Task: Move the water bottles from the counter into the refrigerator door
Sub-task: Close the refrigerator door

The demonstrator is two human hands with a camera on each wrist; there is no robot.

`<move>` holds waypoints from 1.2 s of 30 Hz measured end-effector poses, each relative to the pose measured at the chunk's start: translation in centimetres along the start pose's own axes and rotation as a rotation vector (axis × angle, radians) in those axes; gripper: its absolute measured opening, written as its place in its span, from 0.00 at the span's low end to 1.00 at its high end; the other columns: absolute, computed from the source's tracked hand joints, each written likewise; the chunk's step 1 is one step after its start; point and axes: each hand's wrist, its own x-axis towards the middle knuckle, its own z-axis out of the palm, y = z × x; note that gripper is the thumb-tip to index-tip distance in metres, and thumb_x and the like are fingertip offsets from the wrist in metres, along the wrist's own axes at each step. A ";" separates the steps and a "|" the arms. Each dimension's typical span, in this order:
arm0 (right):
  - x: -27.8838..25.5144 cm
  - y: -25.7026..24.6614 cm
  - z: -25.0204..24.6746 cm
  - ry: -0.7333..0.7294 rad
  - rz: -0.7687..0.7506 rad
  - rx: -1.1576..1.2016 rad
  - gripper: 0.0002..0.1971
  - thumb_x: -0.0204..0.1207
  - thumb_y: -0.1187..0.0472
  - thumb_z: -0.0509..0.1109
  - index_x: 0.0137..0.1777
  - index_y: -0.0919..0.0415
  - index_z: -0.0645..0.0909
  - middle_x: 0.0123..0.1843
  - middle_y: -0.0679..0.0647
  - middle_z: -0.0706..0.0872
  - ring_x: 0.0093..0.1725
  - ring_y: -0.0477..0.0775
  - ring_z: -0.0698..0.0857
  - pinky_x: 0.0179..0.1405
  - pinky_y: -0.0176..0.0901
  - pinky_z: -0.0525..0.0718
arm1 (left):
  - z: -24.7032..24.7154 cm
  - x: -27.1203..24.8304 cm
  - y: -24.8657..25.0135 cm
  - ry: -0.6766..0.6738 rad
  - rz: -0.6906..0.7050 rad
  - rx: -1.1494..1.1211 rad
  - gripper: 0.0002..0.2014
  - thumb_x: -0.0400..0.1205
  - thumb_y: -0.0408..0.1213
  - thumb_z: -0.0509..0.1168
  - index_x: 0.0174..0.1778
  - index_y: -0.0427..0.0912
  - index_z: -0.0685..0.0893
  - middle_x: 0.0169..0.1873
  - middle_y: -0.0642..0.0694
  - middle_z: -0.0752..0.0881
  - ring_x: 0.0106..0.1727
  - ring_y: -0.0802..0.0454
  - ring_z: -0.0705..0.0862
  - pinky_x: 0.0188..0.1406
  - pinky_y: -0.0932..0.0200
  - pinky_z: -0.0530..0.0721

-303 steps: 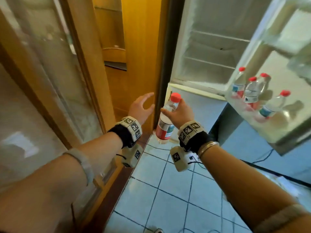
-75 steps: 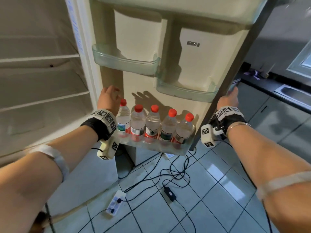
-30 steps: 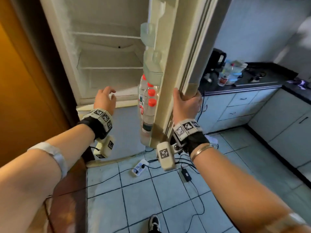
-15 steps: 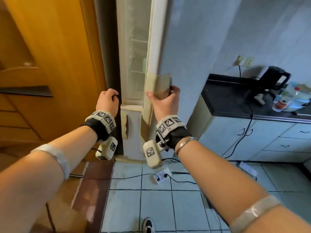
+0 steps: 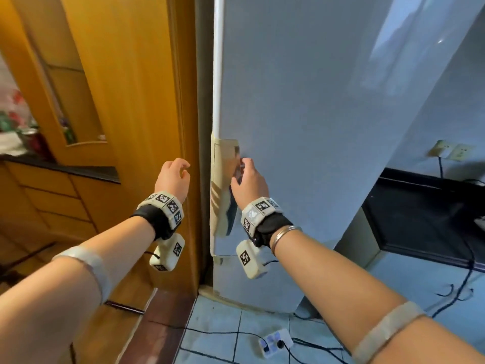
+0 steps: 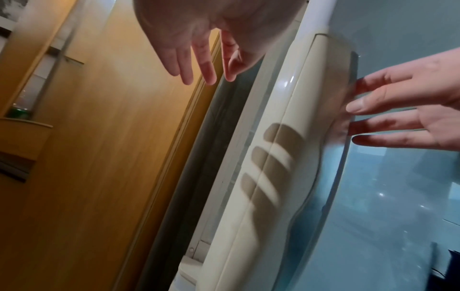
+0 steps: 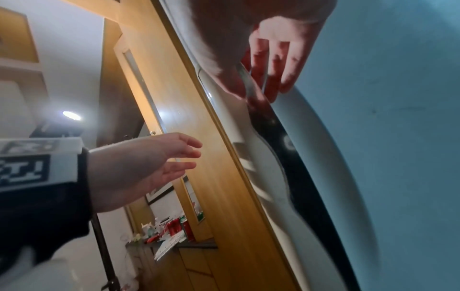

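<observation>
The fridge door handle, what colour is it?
The handle is cream, on a pale blue-grey fridge door. The left wrist view shows it best.

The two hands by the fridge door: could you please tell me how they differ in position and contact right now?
The right hand is at the cream door handle, fingertips at its edge with fingers nearly straight; the left hand hangs in the air beside the fridge, before the wooden panel, touching nothing. The left hand's fingers are loosely curled, the right's more extended. Both are empty and wear tagged wrist cameras.
</observation>
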 end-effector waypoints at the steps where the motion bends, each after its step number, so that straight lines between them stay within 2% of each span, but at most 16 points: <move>1: 0.7 0.2 0.0 -0.003 -0.016 -0.030 0.17 0.79 0.63 0.63 0.68 0.59 0.70 0.64 0.59 0.83 0.60 0.63 0.83 0.53 0.48 0.81 | 0.2 0.5 0.1 0.006 -0.005 -0.001 0.12 0.85 0.36 0.55 0.63 0.45 0.76 0.66 0.42 0.76 0.57 0.47 0.80 0.47 0.59 0.80; 3: 2.2 1.0 -0.2 0.038 -0.066 -0.073 0.18 0.79 0.64 0.61 0.69 0.58 0.72 0.66 0.58 0.81 0.62 0.61 0.82 0.54 0.46 0.80 | 0.5 1.3 0.2 0.011 -0.019 -0.002 0.12 0.85 0.36 0.55 0.64 0.45 0.76 0.67 0.42 0.76 0.58 0.47 0.79 0.46 0.60 0.80; 5: 3.7 2.0 -0.6 0.155 -0.183 -0.137 0.21 0.77 0.65 0.62 0.71 0.59 0.72 0.69 0.57 0.78 0.65 0.60 0.80 0.59 0.47 0.78 | 0.8 2.2 0.3 0.012 -0.016 0.001 0.12 0.85 0.36 0.55 0.64 0.46 0.76 0.67 0.42 0.76 0.56 0.49 0.79 0.45 0.60 0.80; 7: 5.3 3.1 -1.2 0.248 -0.291 -0.269 0.28 0.74 0.66 0.64 0.76 0.59 0.68 0.75 0.58 0.73 0.71 0.61 0.75 0.69 0.54 0.72 | 1.0 3.3 0.6 0.014 0.007 0.007 0.13 0.85 0.36 0.55 0.64 0.45 0.76 0.68 0.42 0.76 0.53 0.52 0.77 0.46 0.61 0.79; 8: 6.2 3.5 -1.6 0.245 -0.315 -0.356 0.31 0.74 0.65 0.64 0.78 0.57 0.64 0.79 0.58 0.67 0.76 0.62 0.69 0.74 0.59 0.67 | 1.1 3.9 0.7 0.014 0.018 0.010 0.13 0.85 0.36 0.55 0.64 0.44 0.76 0.68 0.42 0.76 0.52 0.53 0.76 0.46 0.61 0.78; 11: 8.7 4.1 -2.5 0.141 -0.302 -0.596 0.35 0.77 0.60 0.61 0.82 0.50 0.50 0.85 0.52 0.48 0.84 0.60 0.48 0.79 0.66 0.48 | 1.2 5.4 1.1 0.004 0.033 -0.001 0.13 0.85 0.36 0.56 0.64 0.44 0.76 0.68 0.42 0.76 0.54 0.53 0.77 0.47 0.62 0.77; 13: 10.3 4.5 -2.9 0.110 -0.264 -0.683 0.35 0.80 0.55 0.58 0.82 0.46 0.45 0.85 0.48 0.41 0.84 0.58 0.42 0.78 0.68 0.40 | 1.3 6.2 1.6 0.001 0.054 0.000 0.13 0.85 0.35 0.56 0.65 0.44 0.75 0.68 0.42 0.76 0.60 0.49 0.79 0.49 0.63 0.76; 16: 12.2 4.6 -3.3 0.099 -0.163 -0.728 0.34 0.81 0.49 0.56 0.81 0.42 0.41 0.85 0.47 0.36 0.83 0.60 0.37 0.75 0.73 0.36 | 1.6 7.5 2.3 0.000 0.077 -0.009 0.13 0.85 0.35 0.56 0.65 0.43 0.75 0.68 0.41 0.76 0.65 0.46 0.78 0.53 0.63 0.74; 22: 14.6 4.9 -3.8 0.065 0.027 -0.670 0.34 0.81 0.46 0.55 0.81 0.42 0.39 0.83 0.47 0.31 0.82 0.67 0.34 0.73 0.80 0.41 | 2.6 9.5 3.1 -0.016 0.095 -0.043 0.13 0.85 0.36 0.56 0.64 0.46 0.75 0.68 0.43 0.75 0.66 0.46 0.77 0.53 0.64 0.74; 26: 15.9 5.1 -3.3 0.061 0.041 -0.660 0.34 0.81 0.45 0.55 0.82 0.44 0.41 0.84 0.46 0.34 0.82 0.68 0.36 0.75 0.78 0.48 | 3.6 10.4 3.3 -0.046 0.102 -0.054 0.13 0.85 0.36 0.56 0.65 0.46 0.75 0.69 0.43 0.75 0.66 0.46 0.77 0.51 0.65 0.74; 30: 16.4 5.6 -2.4 0.105 0.040 -0.655 0.37 0.79 0.48 0.60 0.82 0.46 0.41 0.84 0.49 0.34 0.81 0.71 0.35 0.75 0.73 0.60 | 4.5 11.1 3.2 -0.063 0.116 -0.060 0.13 0.85 0.36 0.56 0.64 0.46 0.75 0.69 0.44 0.75 0.66 0.46 0.77 0.52 0.64 0.74; 36: 16.6 5.6 -2.9 0.068 0.058 -0.619 0.38 0.77 0.50 0.61 0.82 0.46 0.42 0.84 0.48 0.34 0.81 0.70 0.34 0.72 0.71 0.69 | 5.1 11.4 3.5 -0.080 0.130 -0.055 0.13 0.84 0.35 0.56 0.65 0.46 0.75 0.69 0.43 0.75 0.66 0.45 0.77 0.54 0.63 0.74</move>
